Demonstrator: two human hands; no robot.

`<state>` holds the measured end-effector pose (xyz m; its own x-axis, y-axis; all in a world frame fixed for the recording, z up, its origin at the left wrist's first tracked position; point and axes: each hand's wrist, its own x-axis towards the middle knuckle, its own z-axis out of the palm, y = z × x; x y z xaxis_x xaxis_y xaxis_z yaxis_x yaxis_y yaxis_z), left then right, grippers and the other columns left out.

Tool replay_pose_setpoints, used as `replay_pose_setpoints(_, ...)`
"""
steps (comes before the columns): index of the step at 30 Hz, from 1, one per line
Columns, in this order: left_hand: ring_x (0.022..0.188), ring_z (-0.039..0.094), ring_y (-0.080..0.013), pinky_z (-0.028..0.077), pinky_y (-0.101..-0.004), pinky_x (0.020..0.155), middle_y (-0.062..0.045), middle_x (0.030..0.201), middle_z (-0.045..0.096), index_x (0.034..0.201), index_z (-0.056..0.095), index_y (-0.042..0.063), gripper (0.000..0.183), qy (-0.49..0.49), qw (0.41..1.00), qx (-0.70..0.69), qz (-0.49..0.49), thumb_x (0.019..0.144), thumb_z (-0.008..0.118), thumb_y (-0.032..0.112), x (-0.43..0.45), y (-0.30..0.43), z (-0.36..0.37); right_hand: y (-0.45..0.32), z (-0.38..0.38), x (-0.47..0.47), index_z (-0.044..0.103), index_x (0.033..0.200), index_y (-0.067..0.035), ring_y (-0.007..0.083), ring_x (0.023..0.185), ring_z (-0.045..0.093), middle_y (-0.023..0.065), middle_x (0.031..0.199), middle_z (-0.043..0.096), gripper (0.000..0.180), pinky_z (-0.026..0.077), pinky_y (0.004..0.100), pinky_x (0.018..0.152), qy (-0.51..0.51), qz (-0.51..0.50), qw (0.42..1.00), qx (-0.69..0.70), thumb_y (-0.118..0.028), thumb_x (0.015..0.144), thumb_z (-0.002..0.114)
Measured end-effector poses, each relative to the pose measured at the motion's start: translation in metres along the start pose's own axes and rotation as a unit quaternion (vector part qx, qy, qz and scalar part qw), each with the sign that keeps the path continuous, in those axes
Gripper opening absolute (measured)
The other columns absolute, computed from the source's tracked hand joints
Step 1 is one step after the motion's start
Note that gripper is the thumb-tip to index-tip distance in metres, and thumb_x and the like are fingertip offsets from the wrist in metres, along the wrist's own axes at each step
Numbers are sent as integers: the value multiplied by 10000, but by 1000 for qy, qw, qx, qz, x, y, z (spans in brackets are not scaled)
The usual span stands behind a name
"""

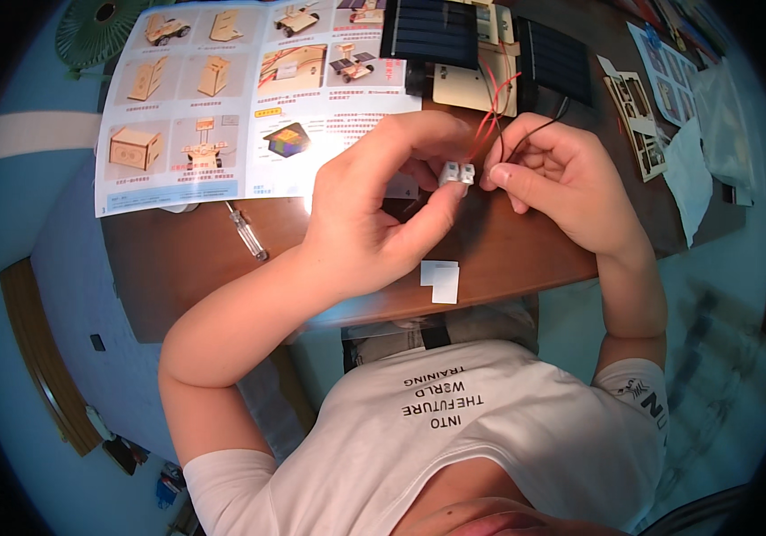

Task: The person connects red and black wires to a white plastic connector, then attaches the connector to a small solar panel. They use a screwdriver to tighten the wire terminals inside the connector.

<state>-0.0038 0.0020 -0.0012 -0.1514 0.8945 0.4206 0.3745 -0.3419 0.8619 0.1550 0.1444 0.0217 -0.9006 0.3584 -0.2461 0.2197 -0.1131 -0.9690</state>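
Between the thumb and fingers of my left hand [363, 194] is a small white wire connector [451, 173] with two ports. Red wires [488, 119] run down to it from a wooden model car [460, 88]. My right hand [567, 177], just right of the connector, pinches a thin black wire [535, 132] between thumb and fingers. The wire's tip is hidden by the fingertips. Above both hands, the model carries one dark solar panel [430, 33] on its left and another solar panel [555, 61] on its right.
An open instruction booklet [222, 107] covers the table's left part. Below it lies a clear-handled screwdriver [248, 234]. White square pieces [445, 281] lie near the front edge of the brown table [523, 268]. Cut-out wooden sheets [634, 124] and a plastic bag [724, 127] are at right.
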Motion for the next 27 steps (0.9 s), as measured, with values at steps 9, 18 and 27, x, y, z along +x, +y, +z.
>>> replay_pose_setpoints(9, 739, 629, -145, 516, -226, 587, -89, 914, 633, 1028, 565, -1, 295, 61, 998, 18, -14, 742, 632, -25, 2, -3, 7, -2, 1, -3, 550, 876, -12, 33, 630, 496, -13, 744, 559, 68, 408, 186, 551, 0, -2, 1000, -4, -59, 860, 597)
replay_pose_setpoints(18, 783, 622, -129, 517, -233, 613, -84, 925, 618, 1028, 559, -7, 277, 65, 996, -42, -52, 760, 617, -44, 5, -1, 10, -2, 0, -1, 560, 892, -10, 34, 644, 502, -10, 756, 564, 74, 416, 185, 558, -8, -6, 1000, -4, -63, 861, 601)
replay_pose_setpoints(27, 921, 570, -107, 470, -222, 765, -55, 1016, 573, 1078, 515, -14, 290, 59, 970, -192, -134, 803, 597, -50, 4, 1, 3, 1, -2, -6, 592, 896, -6, 25, 655, 501, -11, 764, 569, 79, 415, 178, 571, 6, -52, 998, -44, -54, 840, 619)
